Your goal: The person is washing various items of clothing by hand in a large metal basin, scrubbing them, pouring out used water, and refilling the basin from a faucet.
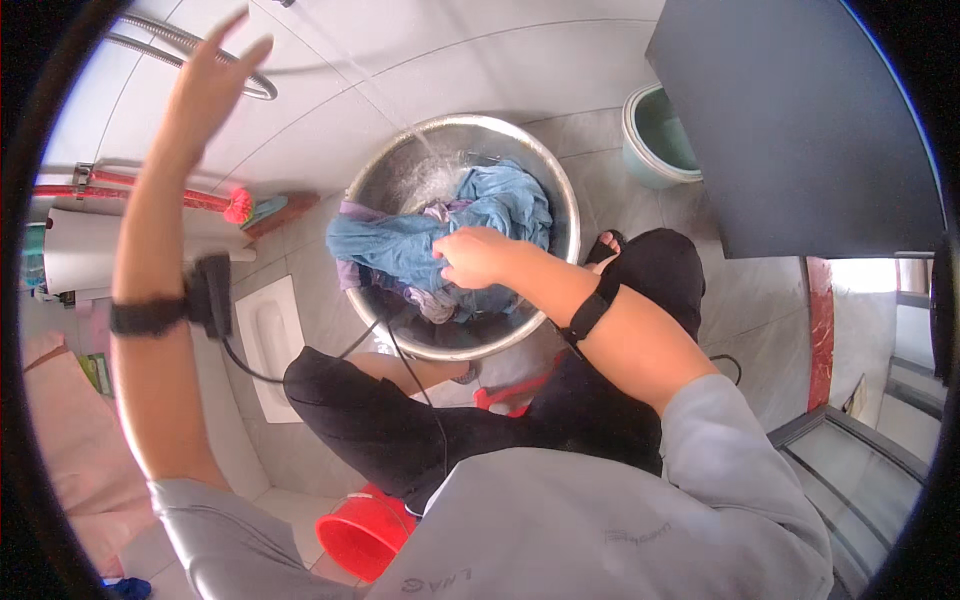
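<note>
A round metal basin [566, 190] stands in front of me with wet clothes in it. Water runs in a thin stream [408, 125] into its far left part and splashes there. My right hand [474, 256] is closed on a blue garment [385, 248], part of which hangs over the basin's left rim. Purple and pale cloth [432, 304] lies under and beside it. Up at the far left, near the wall, my left hand [212, 88] is raised with fingers apart, holding nothing. A metal hose [262, 88] passes beside it.
A pale green bucket [650, 165] stands beside a dark grey panel [800, 130] at far right. Near my legs are a red bucket [362, 540] and a red plastic piece [515, 395]. A white squat toilet [270, 335] is at left. Cables cross my lap.
</note>
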The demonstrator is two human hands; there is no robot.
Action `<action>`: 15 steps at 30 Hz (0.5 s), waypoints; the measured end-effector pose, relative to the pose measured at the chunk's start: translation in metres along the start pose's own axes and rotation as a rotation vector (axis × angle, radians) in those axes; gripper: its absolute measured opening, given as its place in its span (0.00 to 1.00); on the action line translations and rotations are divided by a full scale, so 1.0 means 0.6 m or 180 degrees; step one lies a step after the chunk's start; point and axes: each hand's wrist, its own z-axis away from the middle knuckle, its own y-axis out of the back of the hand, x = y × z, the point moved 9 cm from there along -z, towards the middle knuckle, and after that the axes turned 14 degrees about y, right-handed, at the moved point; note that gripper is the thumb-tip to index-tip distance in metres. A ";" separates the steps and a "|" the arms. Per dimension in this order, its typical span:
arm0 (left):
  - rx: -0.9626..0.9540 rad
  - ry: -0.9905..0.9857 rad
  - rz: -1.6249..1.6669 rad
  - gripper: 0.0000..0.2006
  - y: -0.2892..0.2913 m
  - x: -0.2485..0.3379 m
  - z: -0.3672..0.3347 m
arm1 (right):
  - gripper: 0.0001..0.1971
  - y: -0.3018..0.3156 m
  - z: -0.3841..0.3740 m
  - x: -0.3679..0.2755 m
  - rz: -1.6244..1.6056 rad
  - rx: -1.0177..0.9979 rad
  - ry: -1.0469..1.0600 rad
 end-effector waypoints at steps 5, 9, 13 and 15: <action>-0.1344 0.0782 0.1302 0.25 -0.124 -0.086 0.204 | 0.19 0.016 0.013 -0.004 0.0296 -0.0125 0.0038; -0.1634 0.1014 0.1921 0.24 -0.202 -0.128 0.284 | 0.17 0.038 0.019 0.008 0.0261 0.0073 0.0051; -0.1592 0.1178 0.2104 0.23 -0.247 -0.173 0.306 | 0.20 0.051 0.014 0.001 0.0269 0.0030 0.0015; -0.1680 0.1287 0.2022 0.22 -0.290 -0.187 0.312 | 0.20 0.087 0.029 -0.002 0.0271 0.0245 -0.0077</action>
